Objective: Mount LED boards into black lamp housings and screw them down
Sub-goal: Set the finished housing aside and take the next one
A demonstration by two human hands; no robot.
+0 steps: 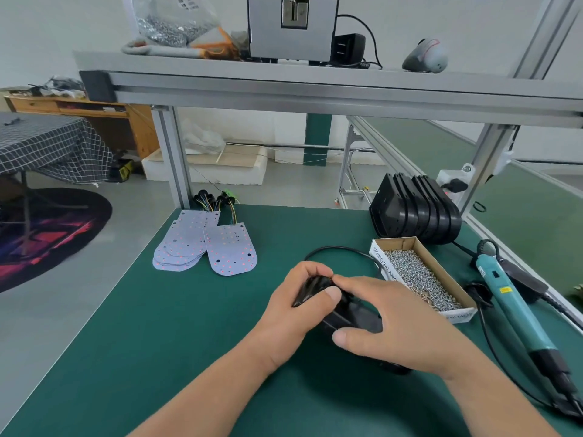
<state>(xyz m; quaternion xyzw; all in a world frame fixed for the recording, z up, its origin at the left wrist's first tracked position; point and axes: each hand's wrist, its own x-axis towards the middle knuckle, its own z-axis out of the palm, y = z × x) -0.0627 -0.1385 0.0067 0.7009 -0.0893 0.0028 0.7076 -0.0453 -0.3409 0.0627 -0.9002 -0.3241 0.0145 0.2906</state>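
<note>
While the left hand (303, 310) curls round the far end of a black lamp housing (342, 318), thumb laid across its top, the right hand (400, 326) covers the nearer part from the right, with its fingers bent over it and its thumb pressed to the near side. Both hands grasp the housing, which lies low on the green counter (157, 342), a little right of the middle. Most of it is hidden under the hands, so I cannot tell whether a board sits inside.

LED boards (186, 247) lie well apart from the hands, toward the far left. They form a fanned pile of pale boards with rounded ends toward the person, and a single board (232, 252) lies just beside the pile on its right. Coloured wires with black plugs (217, 201) bunch at their far ends, by the counter's far edge.

Just right of the hands, near the right hand's knuckles, an open cardboard box (381, 261) holds small silver screws (419, 279). Behind it a row of black housings (416, 209) stands on edge, nested together. A teal electric screwdriver (511, 304) lies along the counter's right side. A black cable (340, 248) loops over the counter just beyond the left hand's fingers, between the hands and the far edge.

Overhead, an aluminium shelf (315, 80) carries a grey machine (291, 29) and a clear bag (170, 26) of metal parts.
</note>
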